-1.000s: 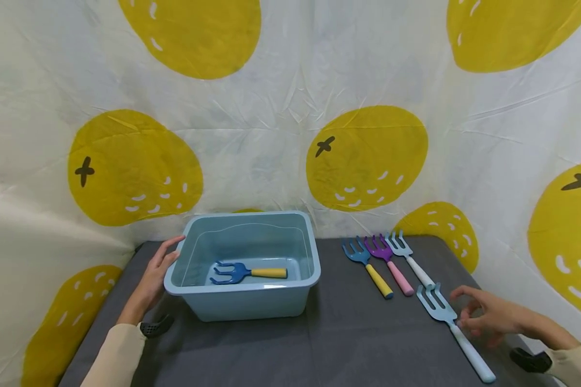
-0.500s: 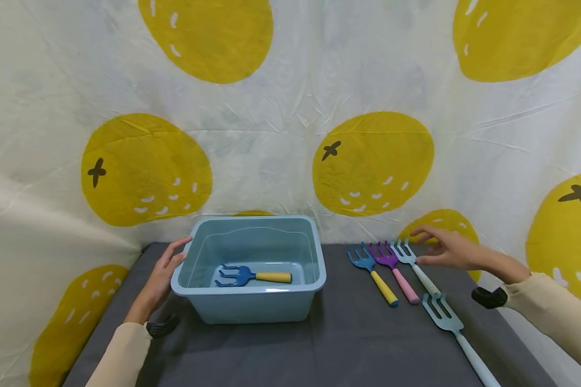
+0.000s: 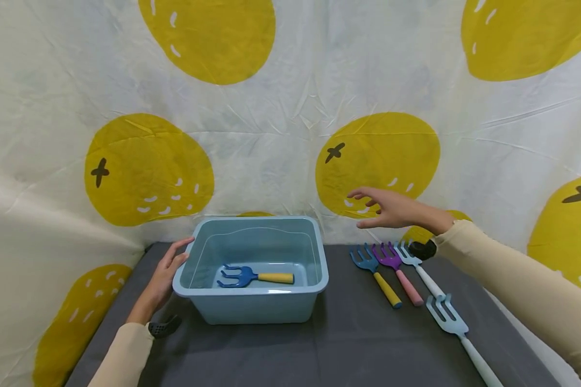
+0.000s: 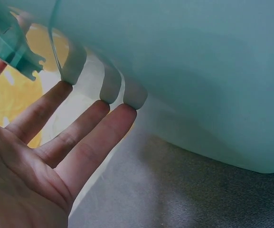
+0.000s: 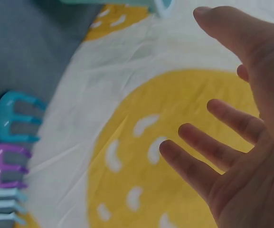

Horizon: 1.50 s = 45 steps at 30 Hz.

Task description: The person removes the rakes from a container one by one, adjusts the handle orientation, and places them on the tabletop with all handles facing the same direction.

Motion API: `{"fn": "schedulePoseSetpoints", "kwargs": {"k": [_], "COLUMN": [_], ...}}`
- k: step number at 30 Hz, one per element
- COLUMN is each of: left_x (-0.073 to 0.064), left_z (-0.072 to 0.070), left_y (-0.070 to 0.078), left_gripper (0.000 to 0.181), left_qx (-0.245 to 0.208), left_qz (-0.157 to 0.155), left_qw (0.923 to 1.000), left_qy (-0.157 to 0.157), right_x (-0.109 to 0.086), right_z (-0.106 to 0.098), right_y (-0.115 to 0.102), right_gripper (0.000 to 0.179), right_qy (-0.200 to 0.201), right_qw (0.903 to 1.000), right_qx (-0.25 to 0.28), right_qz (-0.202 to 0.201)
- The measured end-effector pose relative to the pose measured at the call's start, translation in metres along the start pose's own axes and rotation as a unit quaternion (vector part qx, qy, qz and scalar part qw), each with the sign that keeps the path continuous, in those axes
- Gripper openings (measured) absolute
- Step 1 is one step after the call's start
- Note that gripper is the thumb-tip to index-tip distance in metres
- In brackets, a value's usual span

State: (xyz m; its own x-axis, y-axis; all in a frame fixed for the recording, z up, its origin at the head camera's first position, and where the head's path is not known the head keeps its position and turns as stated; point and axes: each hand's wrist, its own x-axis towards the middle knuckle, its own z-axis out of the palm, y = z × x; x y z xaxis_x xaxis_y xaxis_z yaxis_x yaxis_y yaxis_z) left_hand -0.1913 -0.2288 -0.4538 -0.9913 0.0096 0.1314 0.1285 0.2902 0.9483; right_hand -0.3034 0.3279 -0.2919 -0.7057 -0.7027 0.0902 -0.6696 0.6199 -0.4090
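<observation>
My left hand (image 3: 163, 279) rests against the left side of a light blue plastic basin (image 3: 252, 307); in the left wrist view its straight fingertips (image 4: 127, 114) touch the basin wall. Inside the basin lies a blue hand fork (image 3: 244, 276) with a yellow handle. My right hand (image 3: 392, 208) hovers in the air, fingers spread and holding nothing, above the far right of the table. Below it lie a blue fork with a yellow handle (image 3: 386, 289), a purple fork with a pink handle (image 3: 409, 287) and a pale blue fork with a white handle (image 3: 430, 280).
A longer pale blue fork (image 3: 449, 320) lies nearer the front right, its tines by the white handle's end. Dark grey cloth covers the table (image 3: 358, 349). A white curtain (image 3: 266, 161) with yellow fruit prints hangs behind the table.
My right hand has moved from beside the long pale blue fork, up past the row of forks, then left and higher into the air. The left hand stays at the basin.
</observation>
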Motion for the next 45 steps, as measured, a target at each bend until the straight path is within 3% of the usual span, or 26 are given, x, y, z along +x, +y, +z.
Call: {"fn": "schedulePoseSetpoints", "kwargs": {"k": [14,20,25,35,45], "left_x": [-0.006,-0.005,-0.005,-0.008,-0.008], "left_z": [-0.005,-0.004,-0.001,0.002,0.003], "left_y": [-0.001,0.001,0.001,0.002,0.002], "left_gripper": [0.054,0.054,0.054,0.055,0.054], "left_qx": [0.006,0.007,0.004,0.022,0.017], "left_qz": [0.003,0.008,0.012,0.01,0.012], "left_qw": [0.9999,0.9999,0.9999,0.9996,0.9997], "left_qy": [0.011,0.007,0.004,0.011,0.011], "right_x": [0.078,0.109,0.136,0.178,0.196], "right_z": [0.016,0.037,0.066,0.132,0.184], "right_y": [-0.06,-0.087,-0.104,-0.109,-0.102], "right_gripper": [0.074,0.073,0.072,0.067,0.07], "right_qy": [-0.055,-0.13,-0.192,-0.296,-0.358], "right_qw": [0.9975,0.989,0.9776,0.9532,0.9319], "right_qx": [-0.019,-0.001,-0.036,-0.048,-0.024], "right_qz": [-0.039,-0.07,-0.078,-0.039,0.051]}}
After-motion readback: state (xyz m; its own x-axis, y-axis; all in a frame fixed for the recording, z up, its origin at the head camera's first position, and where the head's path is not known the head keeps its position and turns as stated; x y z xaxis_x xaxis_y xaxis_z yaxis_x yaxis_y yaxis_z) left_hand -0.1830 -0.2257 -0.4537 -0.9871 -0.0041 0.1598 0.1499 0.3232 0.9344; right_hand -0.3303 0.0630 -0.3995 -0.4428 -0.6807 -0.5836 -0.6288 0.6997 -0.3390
